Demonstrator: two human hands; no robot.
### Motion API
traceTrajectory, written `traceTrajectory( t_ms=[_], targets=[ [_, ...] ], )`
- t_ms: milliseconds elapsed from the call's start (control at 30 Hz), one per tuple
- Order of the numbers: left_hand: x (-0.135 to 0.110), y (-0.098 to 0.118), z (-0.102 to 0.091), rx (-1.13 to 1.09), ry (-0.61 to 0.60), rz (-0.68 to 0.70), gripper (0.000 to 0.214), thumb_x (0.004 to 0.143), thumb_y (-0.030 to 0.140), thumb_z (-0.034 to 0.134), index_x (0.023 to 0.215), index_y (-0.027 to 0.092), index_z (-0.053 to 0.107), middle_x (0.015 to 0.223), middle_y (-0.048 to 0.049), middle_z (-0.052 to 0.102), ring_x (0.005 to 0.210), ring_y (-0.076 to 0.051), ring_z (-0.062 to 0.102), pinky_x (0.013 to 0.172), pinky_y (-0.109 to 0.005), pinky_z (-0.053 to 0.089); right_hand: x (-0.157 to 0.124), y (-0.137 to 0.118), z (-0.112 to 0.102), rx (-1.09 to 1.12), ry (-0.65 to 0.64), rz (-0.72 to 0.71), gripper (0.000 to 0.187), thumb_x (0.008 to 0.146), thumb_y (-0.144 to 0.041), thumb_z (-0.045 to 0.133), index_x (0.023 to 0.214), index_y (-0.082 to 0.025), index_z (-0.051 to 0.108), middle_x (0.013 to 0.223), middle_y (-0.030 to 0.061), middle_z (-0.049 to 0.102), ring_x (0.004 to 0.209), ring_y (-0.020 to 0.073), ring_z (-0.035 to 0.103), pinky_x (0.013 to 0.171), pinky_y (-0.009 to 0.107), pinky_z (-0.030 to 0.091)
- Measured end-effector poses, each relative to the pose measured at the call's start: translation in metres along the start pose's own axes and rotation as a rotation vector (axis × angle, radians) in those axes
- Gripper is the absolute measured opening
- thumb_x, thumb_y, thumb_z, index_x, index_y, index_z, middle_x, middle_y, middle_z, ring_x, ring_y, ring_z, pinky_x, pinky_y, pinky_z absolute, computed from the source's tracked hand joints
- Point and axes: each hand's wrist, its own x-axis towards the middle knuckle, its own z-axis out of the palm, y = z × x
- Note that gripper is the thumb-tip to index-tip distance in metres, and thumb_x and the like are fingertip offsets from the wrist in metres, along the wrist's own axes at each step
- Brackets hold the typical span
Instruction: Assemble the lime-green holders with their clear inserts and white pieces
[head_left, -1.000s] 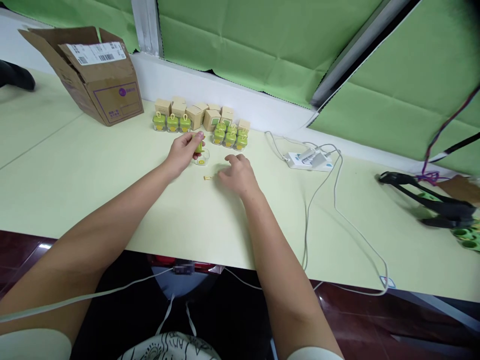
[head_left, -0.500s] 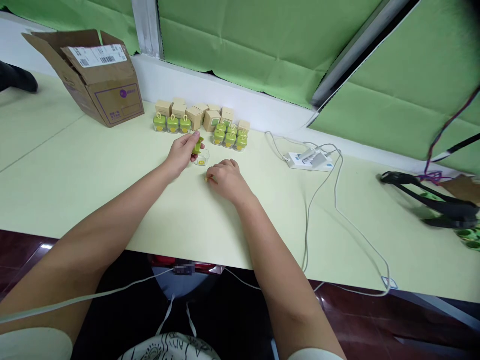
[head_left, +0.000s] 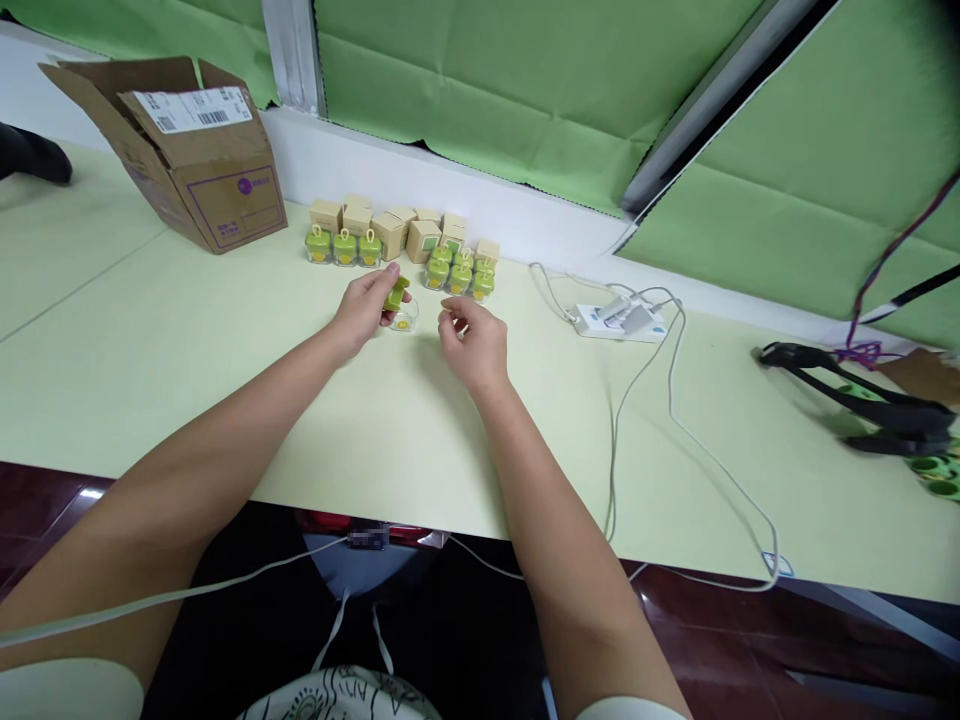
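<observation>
My left hand (head_left: 365,303) pinches a small green lid (head_left: 396,293) just above a clear little jar (head_left: 405,318) that stands on the pale table (head_left: 187,340). To the right of the jar my right hand (head_left: 472,335) is lifted off the table with its fingertips pinched together, on something too small to name. Behind both hands stand rows of small green-lidded jars (head_left: 343,247) and another cluster of them (head_left: 459,272), with tan cartons (head_left: 405,232) behind.
An open cardboard box (head_left: 196,150) lies at the back left. A white power strip (head_left: 616,320) with grey cables (head_left: 667,400) sits to the right. A black strap object (head_left: 855,395) lies at the far right, by a green tray (head_left: 937,475).
My right hand went left to the small yellow piece on the table, closed over it, then rose toward the jar. The piece no longer lies on the table. The left hand tilted the lid.
</observation>
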Motion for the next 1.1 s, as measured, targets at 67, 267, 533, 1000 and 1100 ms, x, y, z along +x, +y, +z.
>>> traceTrajectory(
  t_ms=[67,267,533,1000,1100],
  targets=[
    [-0.001,0.000,0.001,0.007,-0.006,-0.002,0.060,0.089,0.074,0.071,0.086,0.015,0.066,0.081,-0.0071,0.073,0.051,-0.007,0.049,0.047,-0.022,0.035,-0.001,-0.002,0.001,0.104,0.042,0.049,0.015,0.093,-0.036,0.062,0.098,-0.023,0.070,0.088,0.0033,0.075,0.070,0.0174,0.065,0.077,0.036,0.056],
    [-0.004,0.000,0.001,0.016,-0.080,-0.047,0.058,0.090,0.072,0.071,0.093,0.015,0.067,0.083,-0.0075,0.075,0.049,-0.007,0.048,0.046,-0.023,0.035,-0.001,-0.006,0.006,0.451,0.110,0.150,0.030,0.089,-0.049,0.073,0.106,-0.025,0.070,0.089,0.0016,0.076,0.079,0.0178,0.072,0.082,0.037,0.061],
    [-0.013,0.010,0.006,-0.046,-0.193,-0.112,0.051,0.094,0.065,0.070,0.097,0.014,0.069,0.083,-0.0075,0.073,0.051,-0.007,0.047,0.049,-0.022,0.034,0.000,-0.016,0.006,0.586,0.084,0.207,0.028,0.081,-0.049,0.082,0.091,-0.024,0.078,0.090,0.0034,0.081,0.082,0.0201,0.077,0.085,0.039,0.066],
    [-0.023,0.009,0.007,-0.110,-0.326,-0.056,0.040,0.087,0.053,0.083,0.098,0.017,0.069,0.084,-0.0001,0.062,0.073,-0.011,0.058,0.068,-0.024,0.049,-0.008,-0.034,0.018,0.664,0.105,0.389,0.037,0.076,-0.055,0.086,0.082,-0.022,0.069,0.081,0.0017,0.077,0.075,0.0178,0.075,0.076,0.034,0.065],
    [-0.024,0.007,0.008,-0.122,-0.360,-0.045,0.051,0.079,0.059,0.089,0.097,0.017,0.067,0.086,0.0000,0.063,0.074,-0.010,0.059,0.068,-0.024,0.049,-0.008,-0.034,0.020,0.661,0.125,0.434,0.037,0.075,-0.053,0.086,0.082,-0.021,0.069,0.080,0.0019,0.077,0.074,0.0179,0.075,0.072,0.032,0.064]
  ],
)
